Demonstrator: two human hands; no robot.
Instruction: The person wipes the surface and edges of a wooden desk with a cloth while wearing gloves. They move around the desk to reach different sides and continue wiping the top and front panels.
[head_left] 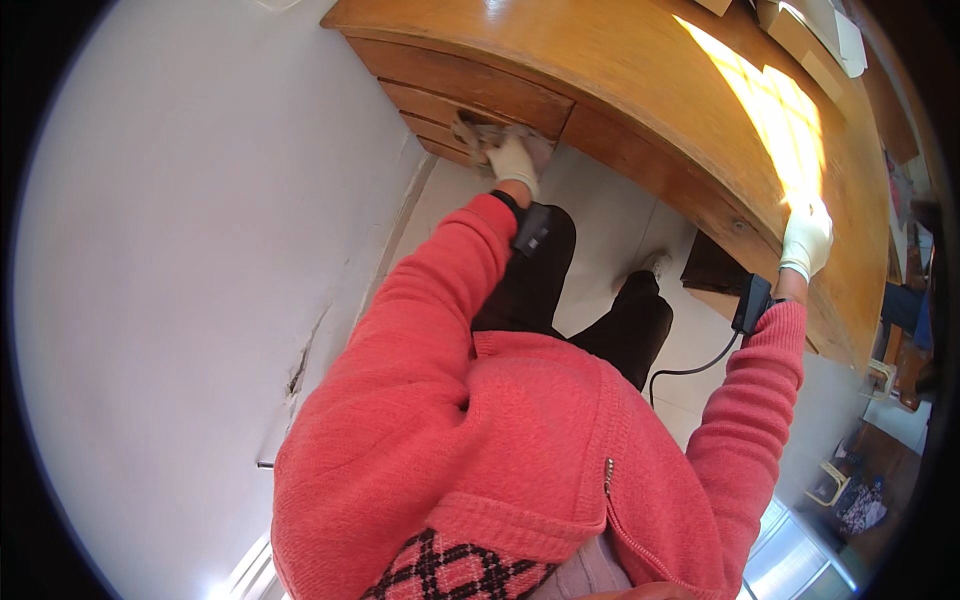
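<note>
A plain white wall, marked by a dark crack at about seven o'clock, fills the nine o'clock side. Pale floor tiles are seen at the centre. A wooden desk with stacked drawers curves from twelve to three o'clock, crossed by a strip of bright sunlight.

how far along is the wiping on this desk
Done: cannot tell; nothing shows which surfaces have been wiped. In hand: the gloved left hand presses a crumpled cloth against the wooden drawer fronts below the desk top. The gloved right hand rests flat on the desk edge, holding nothing. Left: likely the other drawer fronts and the sunlit top, though that is a guess.
</note>
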